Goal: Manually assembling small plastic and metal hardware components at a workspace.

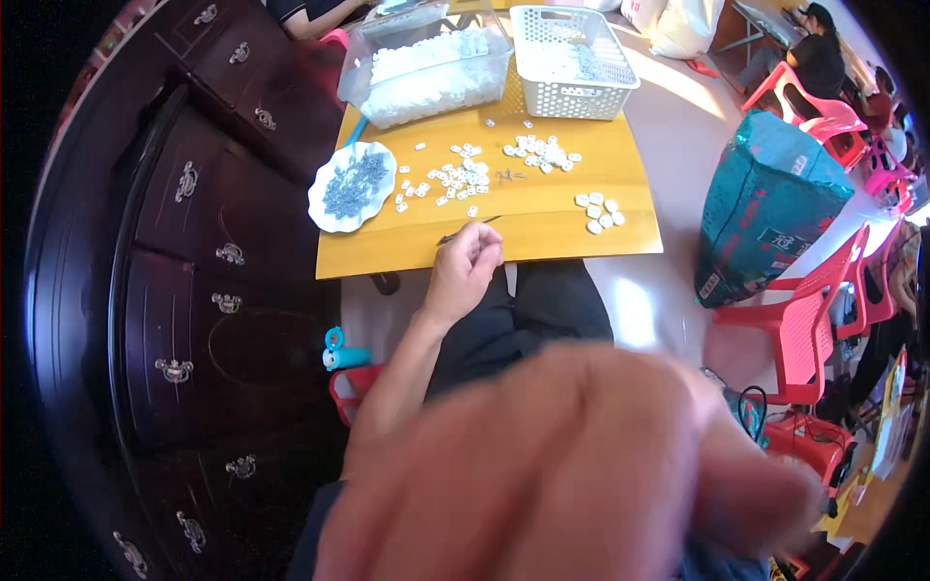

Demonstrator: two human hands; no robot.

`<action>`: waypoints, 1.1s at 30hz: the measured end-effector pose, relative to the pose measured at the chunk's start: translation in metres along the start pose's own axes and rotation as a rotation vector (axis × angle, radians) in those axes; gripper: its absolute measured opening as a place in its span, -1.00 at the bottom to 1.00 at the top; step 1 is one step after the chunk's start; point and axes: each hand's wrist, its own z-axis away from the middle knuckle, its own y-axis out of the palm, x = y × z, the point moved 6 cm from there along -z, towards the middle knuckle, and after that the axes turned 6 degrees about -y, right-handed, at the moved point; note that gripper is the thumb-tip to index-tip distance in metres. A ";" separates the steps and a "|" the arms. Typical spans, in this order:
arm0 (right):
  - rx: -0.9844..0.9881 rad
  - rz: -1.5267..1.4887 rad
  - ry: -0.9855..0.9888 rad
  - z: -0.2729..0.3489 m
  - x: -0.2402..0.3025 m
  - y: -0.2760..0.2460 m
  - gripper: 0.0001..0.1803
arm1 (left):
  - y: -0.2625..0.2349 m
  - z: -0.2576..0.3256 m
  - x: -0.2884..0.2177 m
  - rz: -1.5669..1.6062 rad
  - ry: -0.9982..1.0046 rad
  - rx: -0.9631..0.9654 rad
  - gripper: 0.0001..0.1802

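Note:
My left hand [466, 263] rests at the front edge of the wooden table [387, 254], its fingers curled together. Whatever they hold, if anything, is hidden. Beside its knuckles lies a thin dark rod-like piece [450, 237]. Close to the camera, my right hand [572, 455] looms large and blurred over my lap, so its fingers cannot be made out. Beyond the left hand are scattered small white pieces with dark holes [463, 176], a second cluster of them [542, 152] and a few small dark metal bits [509, 177]. Several rounded white pieces [601, 211] sit at the right.
A white scalloped plate [318, 198] of small grey metal parts stands at the left. Behind are a clear bin [426, 92] and a white perforated basket [578, 105], both holding white pieces. Dark drawers [194, 261] flank the left; a green sack [765, 213] and red chairs [799, 329] the right.

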 end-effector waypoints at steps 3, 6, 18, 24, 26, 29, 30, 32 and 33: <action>0.033 0.048 0.032 0.020 0.000 0.014 -0.33 | -0.008 0.026 0.005 0.036 -0.006 -0.005 -0.89; 0.039 0.183 0.043 0.033 0.003 0.023 -0.36 | -0.004 0.034 0.003 0.087 -0.002 0.020 -0.89; 0.025 0.575 0.275 0.045 0.290 0.032 -0.48 | -0.015 0.028 0.014 0.195 0.029 -0.031 -0.91; -0.385 1.025 0.280 0.043 0.040 -0.147 -0.48 | -0.042 0.037 0.013 0.009 0.020 -0.109 -0.85; -0.629 1.414 0.488 0.064 0.050 -0.209 -0.72 | -0.041 0.036 0.017 0.025 -0.015 -0.130 -0.86; -0.565 1.955 0.610 0.109 0.080 -0.295 -0.82 | -0.041 0.034 0.022 0.050 -0.035 -0.119 -0.91; -0.543 2.087 0.656 0.114 0.087 -0.309 -0.83 | -0.039 0.031 0.023 0.052 -0.041 -0.110 -0.91; -0.529 2.189 0.717 0.113 0.088 -0.323 -0.84 | -0.039 0.030 0.026 0.083 -0.075 -0.080 -0.92; -0.510 2.289 0.776 0.113 0.089 -0.330 -0.84 | -0.040 0.029 0.027 0.069 -0.093 -0.063 -0.92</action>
